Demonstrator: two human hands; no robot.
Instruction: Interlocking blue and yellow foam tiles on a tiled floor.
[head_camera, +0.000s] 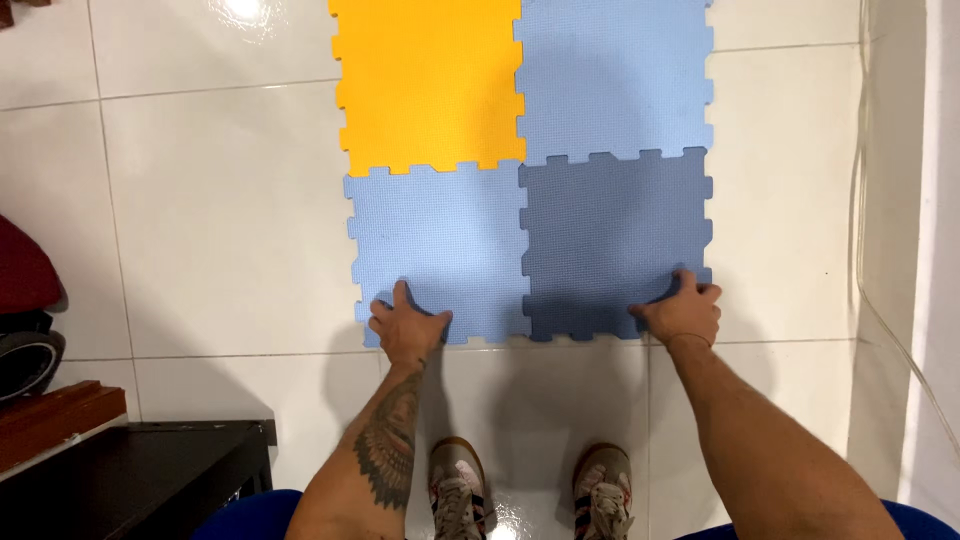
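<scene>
- Head view: I look straight down at a white tiled floor (200, 220) where four interlocking foam mat tiles lie joined in a square.
- My left hand (408, 325) rests at the near edge of the light blue foam tile (440, 240), close to its near left corner, fingers spread flat on top with the thumb out to the right; it presses on the tile rather than clamping it.
- My right hand (683, 312) grips the near right corner of the dark blue foam tile (615, 240), fingers curled over the toothed edge.
- My hands are well apart, one at each near corner of the mat.
- The light blue and dark blue tiles sit side by side in the near row, locked together along their jagged seam.
- Beyond them lie an orange-yellow foam tile (430, 85) on the left and another light blue one, the far light blue tile (615, 75), on the right, both meshed with the near row.
- My shoes (530, 495) stand on the floor just behind the mat, between my forearms.
- A dark low table (140, 475) sits at the lower left, with wooden pieces (55, 415) beside it.
</scene>
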